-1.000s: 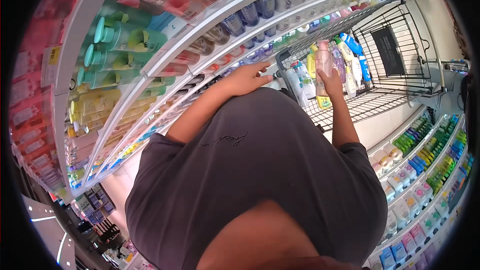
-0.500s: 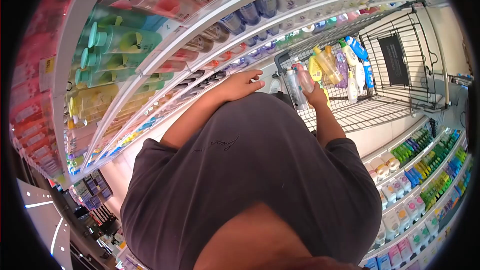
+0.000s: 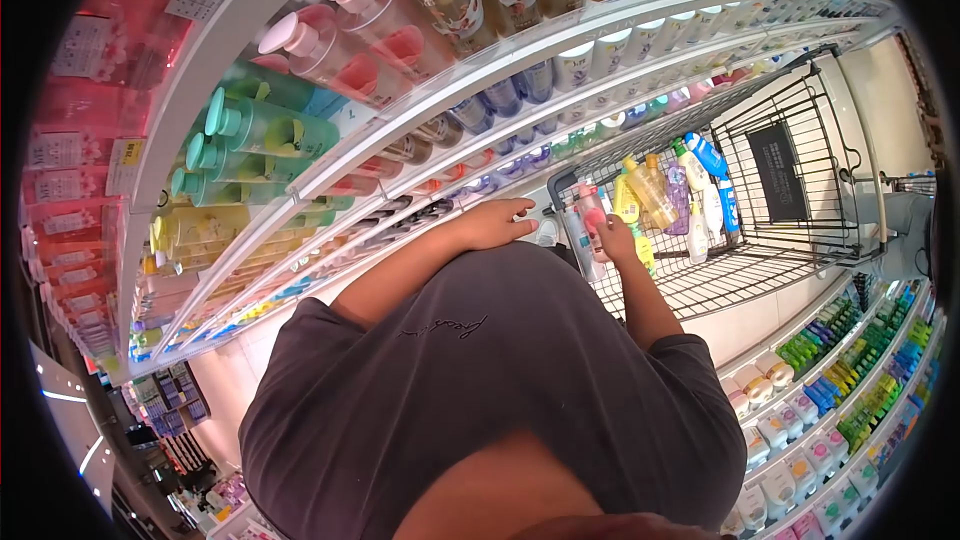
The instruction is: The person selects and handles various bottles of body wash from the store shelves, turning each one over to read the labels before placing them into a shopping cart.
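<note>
Nearest the camera is the person's grey T-shirt, which fills the lower middle of the view and hides the floor underfoot. Just beyond it the left hand rests flat and loose, fingers spread and holding nothing, beside the near rim of the shopping cart. The right hand is a little to the right, its fingers wrapped round a small pink bottle held just inside the cart's near left corner, low among the goods already there.

Judging from this, the bottle is being set down in the cart. To do that well, it should go down upright into a free gap against the wire wall, and the fingers should let go only once its base rests on the cart floor, so it does not topple onto its neighbours.

Close around it stand a white bottle on the left, a yellow bottle lying tilted farther in, and a blue bottle beyond that. These crowd the near corner and leave little room. The far half of the cart holds only a dark panel.

To the left, curving shelves carry green pump bottles and pink pump bottles. On the right a lower rack holds more small bottles.
</note>
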